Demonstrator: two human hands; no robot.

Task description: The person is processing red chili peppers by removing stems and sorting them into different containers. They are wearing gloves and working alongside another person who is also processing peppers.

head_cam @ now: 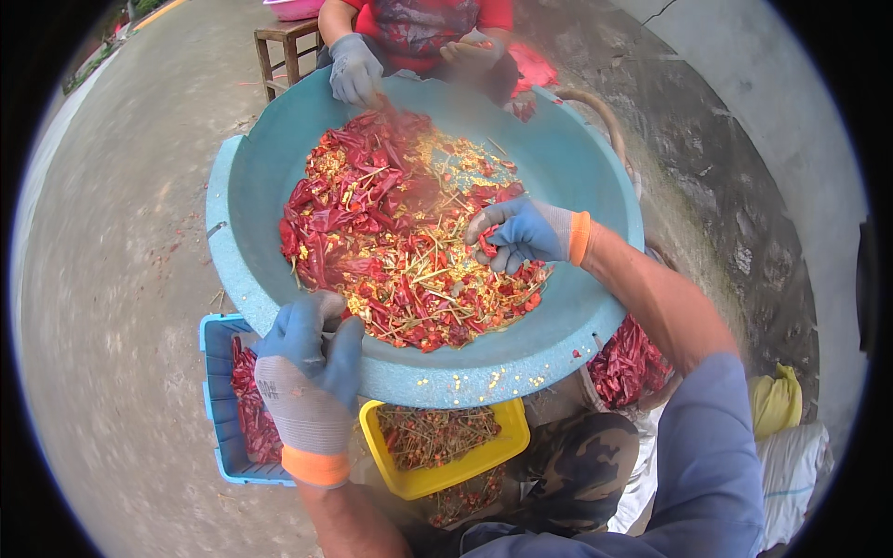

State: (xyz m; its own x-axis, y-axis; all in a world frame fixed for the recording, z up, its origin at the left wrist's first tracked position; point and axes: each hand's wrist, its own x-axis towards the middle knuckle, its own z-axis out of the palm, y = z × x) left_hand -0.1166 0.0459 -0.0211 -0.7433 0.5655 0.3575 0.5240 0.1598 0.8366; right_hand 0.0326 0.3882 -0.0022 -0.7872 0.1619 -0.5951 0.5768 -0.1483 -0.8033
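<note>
A large round blue basin [425, 387] holds dried red chilli peppers [349, 202], yellow seeds [464, 164] and stem bits. My right hand [520, 234], in a blue and grey glove with an orange cuff, pinches a small red piece of chilli [488, 240] over the right side of the pile. At the basin's near left rim is my left hand [310, 349], gloved alike, with thumb and fingers bent towards each other beside the chillies. Whether anything sits between its fingertips cannot be told.
Across the basin a person in red [425, 31] has gloved hands, one at the chillies. A yellow tub [513, 446] of stems stands below the near rim, a blue crate [227, 446] of chillies at left. More chillies [628, 363], sacks [792, 481] and a wooden stool [286, 31] stand around.
</note>
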